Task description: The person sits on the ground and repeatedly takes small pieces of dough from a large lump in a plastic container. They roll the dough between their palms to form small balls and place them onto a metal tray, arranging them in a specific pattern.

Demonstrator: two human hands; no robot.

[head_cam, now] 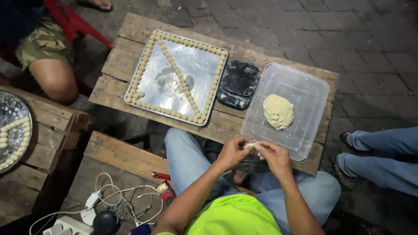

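I see both hands meeting just over the near edge of the table (130, 93), above the knees. The left hand (232, 152) and the right hand (273, 155) are each curled, fingertips pressed toward one another, pinching a small piece of dough (251, 145) between them; neither hand is spread.

Just beyond the right hand sits the clear plastic tub (305, 87), and in it the pale dough lump (278, 111), close enough that a pinch can be taken without leaning, which I judge is why it stands there. Beyond the left hand and a little farther out lies the metal tray (174, 76), floured, with small dough balls (177, 69) lined along its rim and in one diagonal row across the middle; the orderly rows keep the balls apart from each other. Between tray and tub rests a dark kitchen scale (238, 83), dusted with flour.

Far to the left of the left hand another round tray (11, 113) carries similar balls beside another person's knee. Below the left arm lies a tangle of white cables (117, 204) on a wooden board.
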